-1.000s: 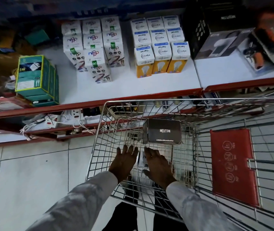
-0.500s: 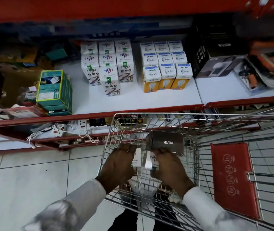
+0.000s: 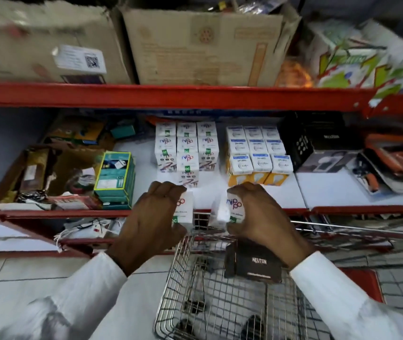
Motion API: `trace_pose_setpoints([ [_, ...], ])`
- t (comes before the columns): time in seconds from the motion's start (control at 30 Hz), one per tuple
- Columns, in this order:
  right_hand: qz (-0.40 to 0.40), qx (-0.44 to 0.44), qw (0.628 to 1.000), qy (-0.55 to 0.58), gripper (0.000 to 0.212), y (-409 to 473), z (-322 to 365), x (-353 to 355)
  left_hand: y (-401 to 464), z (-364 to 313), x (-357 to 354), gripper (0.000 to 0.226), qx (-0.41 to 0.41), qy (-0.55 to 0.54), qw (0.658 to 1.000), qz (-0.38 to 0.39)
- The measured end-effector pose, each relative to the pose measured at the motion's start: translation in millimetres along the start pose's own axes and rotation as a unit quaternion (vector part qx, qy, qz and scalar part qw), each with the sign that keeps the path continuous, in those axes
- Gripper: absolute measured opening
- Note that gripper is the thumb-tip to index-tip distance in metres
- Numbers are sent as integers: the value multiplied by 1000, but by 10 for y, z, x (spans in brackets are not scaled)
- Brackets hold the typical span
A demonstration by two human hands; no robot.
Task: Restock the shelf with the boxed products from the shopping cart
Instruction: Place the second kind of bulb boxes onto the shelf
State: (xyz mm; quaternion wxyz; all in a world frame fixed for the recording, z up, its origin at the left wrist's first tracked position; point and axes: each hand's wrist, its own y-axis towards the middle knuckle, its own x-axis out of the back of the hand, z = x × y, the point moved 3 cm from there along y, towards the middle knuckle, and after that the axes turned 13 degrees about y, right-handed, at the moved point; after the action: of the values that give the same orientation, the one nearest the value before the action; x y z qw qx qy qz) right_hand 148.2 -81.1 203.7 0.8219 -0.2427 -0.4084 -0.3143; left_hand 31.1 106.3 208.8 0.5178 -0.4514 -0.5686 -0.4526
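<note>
I have each hand closed on a small white printed cardboard box: the left hand point(image 3: 150, 217) has its grip wrapped around one box point(image 3: 185, 210), the right hand point(image 3: 260, 212) clasps another point(image 3: 232, 209). Both boxes hang above the front edge of the white shelf with red trim point(image 3: 220, 192), over the wire shopping cart point(image 3: 220, 303), where a black carton point(image 3: 254, 263) lies. Matching white boxes point(image 3: 187, 148) stand stacked toward the shelf's back edge.

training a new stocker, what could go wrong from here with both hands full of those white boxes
1. Each hand, left hand and right hand, grips a white box by its sides; either could slip onto the cart or floor.
2. The matching stack on the shelf is tall and tight; pushing boxes in could topple its front column.
3. The neighbouring bulb boxes sit close and could get nudged.
</note>
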Motion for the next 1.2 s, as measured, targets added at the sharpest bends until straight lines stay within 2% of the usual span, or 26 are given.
trace_pose_setpoints([
  [0.2, -27, 24, 999, -8, 88, 666, 69, 65, 434, 439, -85, 81, 52, 21, 998, 19],
  [0.4, -18, 41, 998, -46, 87, 1185, -44, -85, 858, 759, -436, 80, 92, 14, 995, 38],
  [0.57, -14, 44, 997, -54, 87, 1419, -142, -208, 1103, 860, -641, 74, 102, 36, 993, 38],
  [0.83, -16, 42, 997, -60, 83, 1578, -202, -294, 1234, 837, -711, 68, 127, 11, 991, 46],
  [0.93, -20, 40, 997, -65, 76, 1603, -216, -293, 1231, 840, -725, 69, 132, 5, 990, 45],
  [1.1, -35, 30, 997, -68, 48, 1553, -262, -305, 1166, 824, -747, 70, 129, -16, 991, 37],
  [1.2, -30, 33, 997, -67, 46, 1498, -303, -328, 1098, 779, -713, 71, 121, -13, 992, 42],
])
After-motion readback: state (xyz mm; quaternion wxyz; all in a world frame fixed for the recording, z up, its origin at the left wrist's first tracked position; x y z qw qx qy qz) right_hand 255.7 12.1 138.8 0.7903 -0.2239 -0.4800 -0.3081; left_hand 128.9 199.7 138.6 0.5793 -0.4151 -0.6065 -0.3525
